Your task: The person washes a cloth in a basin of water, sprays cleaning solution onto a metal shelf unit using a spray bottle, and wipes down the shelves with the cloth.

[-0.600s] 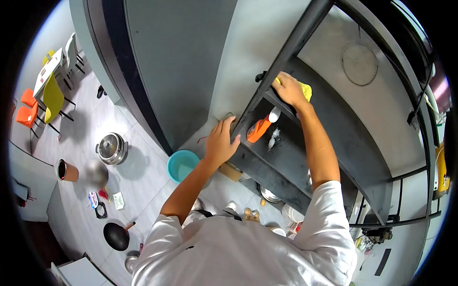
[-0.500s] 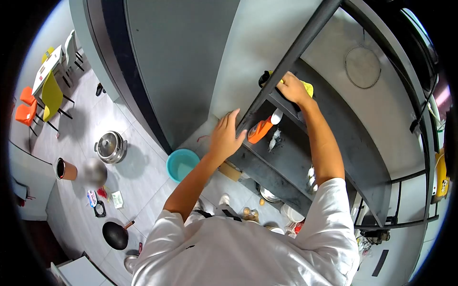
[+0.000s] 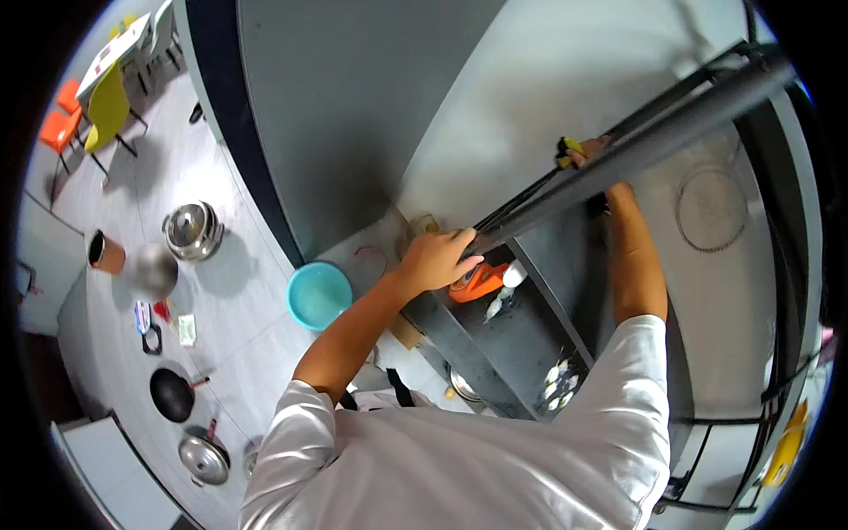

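Note:
My left hand (image 3: 435, 262) is closed around the dark metal post (image 3: 530, 216) of a black shelf rack, near an orange bottle (image 3: 480, 283) with a white cap. Partly hidden behind the post, my right hand (image 3: 592, 152) grips a yellow and black cloth (image 3: 570, 152) by the rack's far bars. The bottle lies on a dark shelf (image 3: 530, 331). Beside it is a small crumpled white thing (image 3: 499, 305) with dark wet-looking marks. Several more white bits (image 3: 558, 386) lie farther along that shelf.
A turquoise basin (image 3: 319, 296) stands on the floor left of the rack. Farther left are a steel pot (image 3: 193, 231), a black pan (image 3: 172, 395) and a lidded pan (image 3: 204, 459). A grey panel (image 3: 353, 106) rises in front. A wire ring (image 3: 711, 208) hangs on the wall.
My right hand has moved the cloth up and right, to the far bars. My left hand has gone from resting spread by the post to closing on it. The view has shifted.

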Action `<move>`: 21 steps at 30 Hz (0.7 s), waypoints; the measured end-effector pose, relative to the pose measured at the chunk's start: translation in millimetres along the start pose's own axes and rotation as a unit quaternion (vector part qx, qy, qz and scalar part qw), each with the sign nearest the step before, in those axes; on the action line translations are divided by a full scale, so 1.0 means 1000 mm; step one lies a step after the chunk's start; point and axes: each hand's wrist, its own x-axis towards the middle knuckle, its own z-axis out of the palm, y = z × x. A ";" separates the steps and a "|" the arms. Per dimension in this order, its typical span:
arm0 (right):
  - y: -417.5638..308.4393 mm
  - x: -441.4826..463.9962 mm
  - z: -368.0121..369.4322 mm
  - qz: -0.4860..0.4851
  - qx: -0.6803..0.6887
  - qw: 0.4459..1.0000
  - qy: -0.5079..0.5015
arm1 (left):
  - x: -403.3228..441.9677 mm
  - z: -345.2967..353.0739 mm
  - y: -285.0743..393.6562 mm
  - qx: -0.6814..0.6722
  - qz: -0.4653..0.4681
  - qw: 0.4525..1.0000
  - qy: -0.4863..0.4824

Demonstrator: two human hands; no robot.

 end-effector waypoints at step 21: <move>-0.146 -0.186 -0.022 -0.034 0.186 0.971 0.146 | -0.078 -0.001 -0.037 -0.099 -0.040 0.990 0.096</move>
